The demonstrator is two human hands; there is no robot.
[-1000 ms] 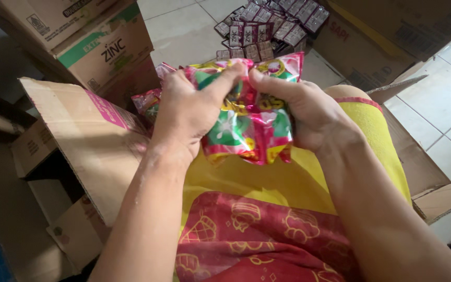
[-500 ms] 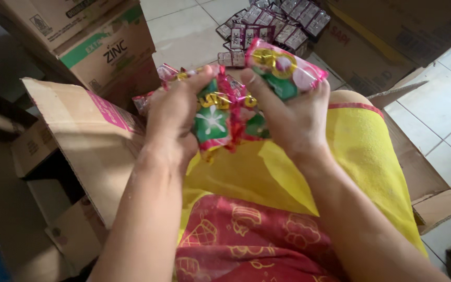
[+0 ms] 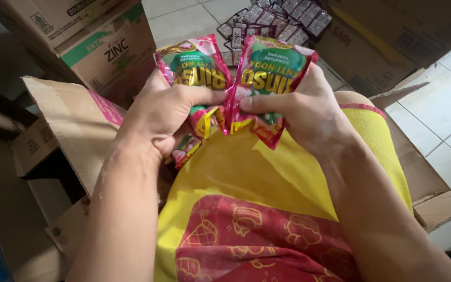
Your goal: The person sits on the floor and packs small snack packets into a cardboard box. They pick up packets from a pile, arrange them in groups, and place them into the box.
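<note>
Sachets (image 3: 220, 83), pink and green and joined, were clasped above a yellow lap (image 3: 267, 172): left hand (image 3: 157, 112) and right hand (image 3: 301, 107) each kept a tight grip.

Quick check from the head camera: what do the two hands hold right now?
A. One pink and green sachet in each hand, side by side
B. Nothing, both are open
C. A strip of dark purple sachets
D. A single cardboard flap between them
A: the left hand grips one pink and green sachet and the right hand grips another, side by side above the lap.

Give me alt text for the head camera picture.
Two bare hands, left hand and right hand, each hold a pink and green sachet above a yellow-clothed lap, with open cardboard boxes around.
</note>
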